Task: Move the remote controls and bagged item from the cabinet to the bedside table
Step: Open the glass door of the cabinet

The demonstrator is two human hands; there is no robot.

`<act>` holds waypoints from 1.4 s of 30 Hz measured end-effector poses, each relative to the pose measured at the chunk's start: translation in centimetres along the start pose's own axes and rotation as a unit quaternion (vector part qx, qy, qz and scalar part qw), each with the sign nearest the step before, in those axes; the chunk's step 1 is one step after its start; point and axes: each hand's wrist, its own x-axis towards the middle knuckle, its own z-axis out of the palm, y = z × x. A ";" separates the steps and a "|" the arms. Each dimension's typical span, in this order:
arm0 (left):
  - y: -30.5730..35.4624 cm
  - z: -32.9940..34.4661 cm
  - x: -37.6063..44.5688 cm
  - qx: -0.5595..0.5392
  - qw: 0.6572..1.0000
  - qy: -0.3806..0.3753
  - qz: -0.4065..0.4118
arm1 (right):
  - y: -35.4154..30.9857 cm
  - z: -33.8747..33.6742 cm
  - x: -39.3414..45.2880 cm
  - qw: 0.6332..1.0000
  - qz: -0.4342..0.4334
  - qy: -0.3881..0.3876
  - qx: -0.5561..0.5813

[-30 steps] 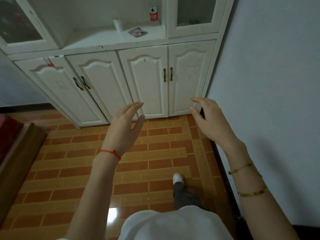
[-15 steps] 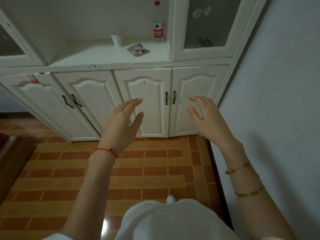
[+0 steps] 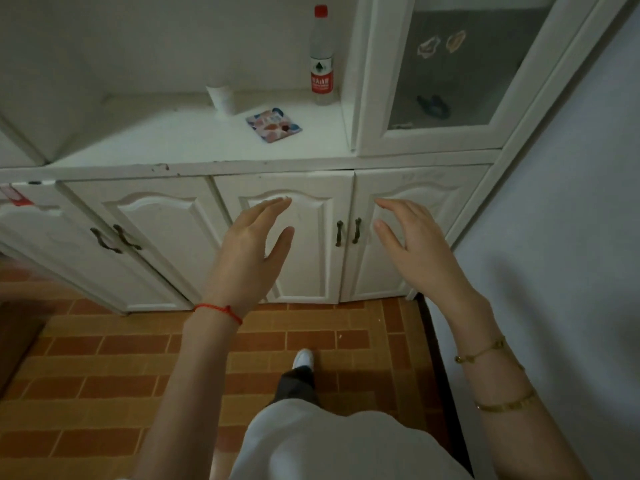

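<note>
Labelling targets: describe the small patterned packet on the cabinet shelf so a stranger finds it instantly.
On the open shelf of the white wooden cabinet, look between the white paper cup and the clear red-capped plastic bottle. The flat square packet with red, blue and pink blotches lies in front of them, the only multicoloured thing there and the only one lying flat.

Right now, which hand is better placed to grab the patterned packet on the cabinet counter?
Left, probably. The left hand is open, almost directly below the patterned packet; the right hand, also open, sits further right.
</note>
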 end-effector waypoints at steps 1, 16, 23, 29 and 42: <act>-0.7 0.1 1.5 -0.001 1.000 -0.005 0.006 | 0.0 0.3 1.3 1.000 0.001 0.004 -0.002; -7.7 1.4 17.5 -0.025 0.994 -0.079 0.078 | -0.6 4.0 13.2 0.994 0.084 0.077 -0.007; -7.2 2.7 20.0 -0.046 0.991 -0.093 0.088 | 0.3 3.6 14.6 0.992 0.100 0.081 -0.008; -5.8 2.9 22.5 -0.047 0.991 -0.078 0.100 | -0.1 1.7 16.5 0.991 0.079 0.104 -0.010; 1.8 -2.7 34.2 -0.119 0.962 0.061 0.239 | -5.8 -10.4 25.6 0.950 -0.052 0.301 -0.055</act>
